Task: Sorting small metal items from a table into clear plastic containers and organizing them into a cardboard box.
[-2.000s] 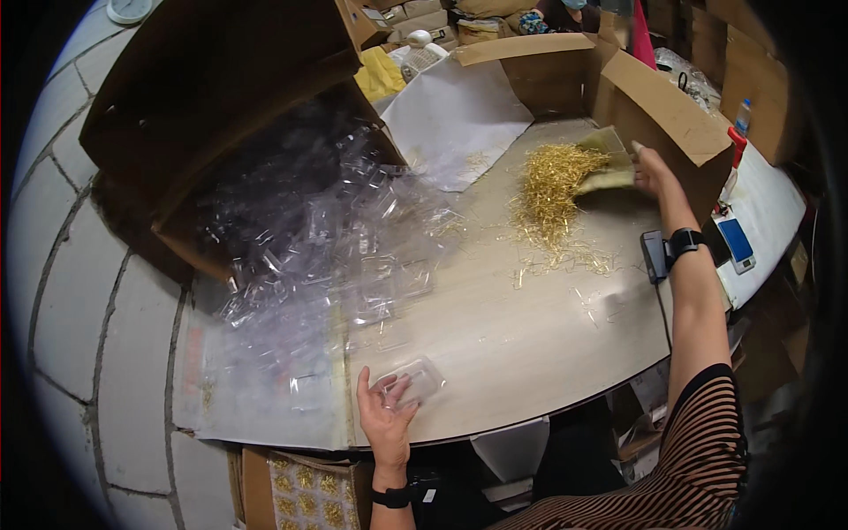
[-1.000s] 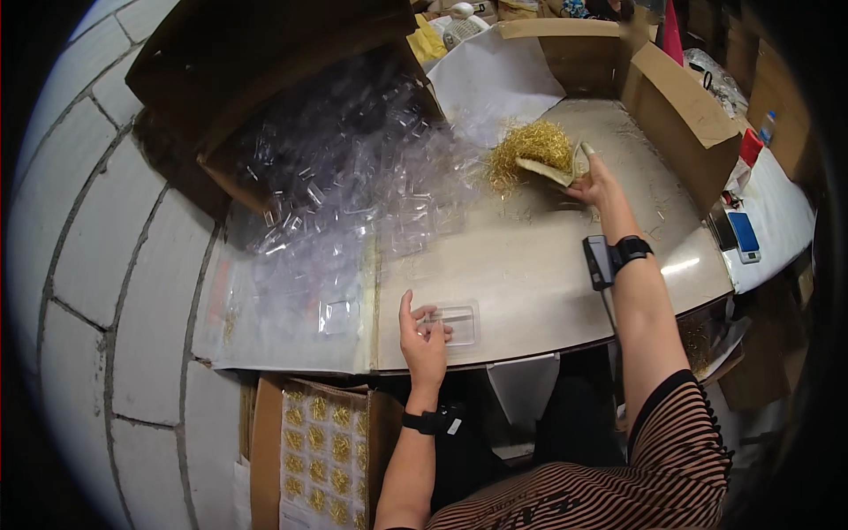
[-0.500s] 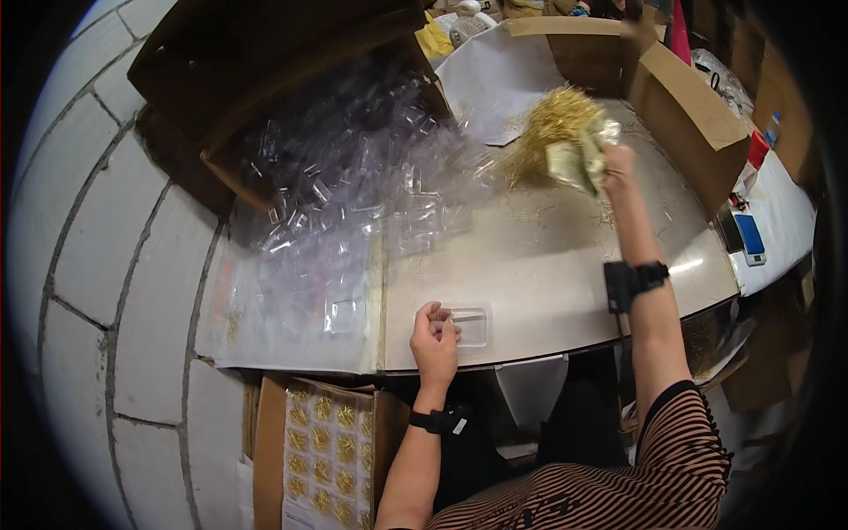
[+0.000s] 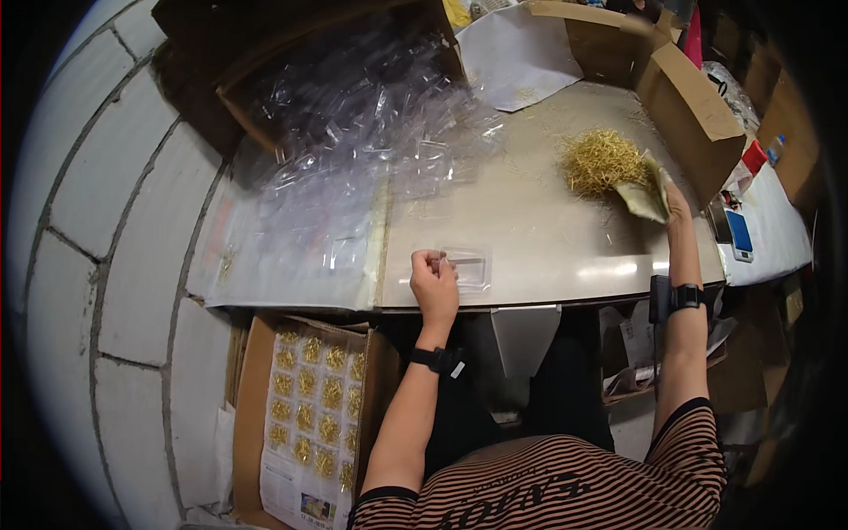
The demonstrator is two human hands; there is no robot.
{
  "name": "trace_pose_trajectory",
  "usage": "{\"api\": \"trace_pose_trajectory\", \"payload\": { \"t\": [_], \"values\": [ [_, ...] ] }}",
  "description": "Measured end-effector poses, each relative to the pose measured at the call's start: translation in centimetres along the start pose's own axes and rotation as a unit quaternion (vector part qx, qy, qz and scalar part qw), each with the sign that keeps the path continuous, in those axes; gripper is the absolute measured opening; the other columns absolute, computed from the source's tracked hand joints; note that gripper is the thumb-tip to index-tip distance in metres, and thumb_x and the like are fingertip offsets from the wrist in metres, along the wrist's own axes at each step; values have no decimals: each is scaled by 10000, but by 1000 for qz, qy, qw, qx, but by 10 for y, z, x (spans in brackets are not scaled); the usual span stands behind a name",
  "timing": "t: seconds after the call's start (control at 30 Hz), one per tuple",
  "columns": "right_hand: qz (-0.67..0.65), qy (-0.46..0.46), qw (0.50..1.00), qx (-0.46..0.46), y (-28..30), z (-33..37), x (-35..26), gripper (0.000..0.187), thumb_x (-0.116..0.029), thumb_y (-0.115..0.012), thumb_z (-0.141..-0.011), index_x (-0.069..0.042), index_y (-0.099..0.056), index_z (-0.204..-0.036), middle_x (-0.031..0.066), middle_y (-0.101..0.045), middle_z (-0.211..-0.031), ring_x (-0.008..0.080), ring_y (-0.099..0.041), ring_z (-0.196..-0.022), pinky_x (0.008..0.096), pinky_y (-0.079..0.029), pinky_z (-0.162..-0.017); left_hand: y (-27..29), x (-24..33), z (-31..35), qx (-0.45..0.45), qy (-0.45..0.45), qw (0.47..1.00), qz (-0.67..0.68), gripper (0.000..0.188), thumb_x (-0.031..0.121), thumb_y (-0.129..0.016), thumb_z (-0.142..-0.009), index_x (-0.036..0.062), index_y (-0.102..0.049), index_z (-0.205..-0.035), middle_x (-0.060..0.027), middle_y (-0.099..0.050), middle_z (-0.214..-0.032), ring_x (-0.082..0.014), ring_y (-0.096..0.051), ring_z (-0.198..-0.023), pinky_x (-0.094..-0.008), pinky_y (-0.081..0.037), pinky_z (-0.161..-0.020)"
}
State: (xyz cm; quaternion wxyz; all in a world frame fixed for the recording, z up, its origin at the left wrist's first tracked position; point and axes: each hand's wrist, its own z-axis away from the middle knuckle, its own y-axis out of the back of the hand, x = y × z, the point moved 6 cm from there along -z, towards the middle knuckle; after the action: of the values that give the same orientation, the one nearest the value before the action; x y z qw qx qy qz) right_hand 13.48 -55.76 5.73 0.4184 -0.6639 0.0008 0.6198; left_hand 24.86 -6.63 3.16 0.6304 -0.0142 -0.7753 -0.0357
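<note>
A curved, pale worktable [image 4: 548,247] stands against a white block wall, with cardboard boxes round it. Nearest me, on the floor to my left, an open carton [image 4: 305,411] holds rows of packed gold pieces. My left hand [image 4: 435,284] rests at the table's near edge, fingers curled shut on the end of a small clear plastic case [image 4: 468,265] lying flat there. Further out, my right hand [image 4: 673,205] pinches a pale card scoop [image 4: 643,196] — touching the heap of gold pins [image 4: 602,161]. Beyond, loose clear cases [image 4: 353,132] spill from a dark box.
</note>
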Motion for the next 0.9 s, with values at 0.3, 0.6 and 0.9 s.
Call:
{"api": "trace_pose_trajectory", "payload": {
  "t": [0.3, 0.6, 0.9],
  "values": [
    [-90, -26, 993, 71, -19, -18, 51, 211, -94, -643, -868, 6, -592, -1047, 147, -669, -953, 229, -687, -764, 353, -611, -658, -4, 7, -6, 3, -48, 996, -77, 335, -75, -442, -842, -47, -458, -1175, -102, -542, -904, -166, -616, -750, -253, -539, -598],
    [-182, 155, 969, 66, -76, 9, 35, 256, 23, -566, -872, 99, -561, -1116, 147, -637, -971, 228, -657, -802, 336, -557, -636, 50, -5, -44, -61, 82, 994, -47, 202, -4, -468, -860, -54, -582, -1018, -74, -576, -784, -145, -607, -586, -259, -537, -506],
    [-37, 169, 979, 109, -69, -71, -6, 209, -25, -537, -902, 40, -570, -1099, 113, -651, -976, 215, -659, -787, 347, -564, -670, 52, -7, -44, -3, 27, 999, -20, 132, 11, -467, -873, -51, -564, -939, -67, -568, -710, -135, -604, -568, -245, -508, -489]
  ]
}}
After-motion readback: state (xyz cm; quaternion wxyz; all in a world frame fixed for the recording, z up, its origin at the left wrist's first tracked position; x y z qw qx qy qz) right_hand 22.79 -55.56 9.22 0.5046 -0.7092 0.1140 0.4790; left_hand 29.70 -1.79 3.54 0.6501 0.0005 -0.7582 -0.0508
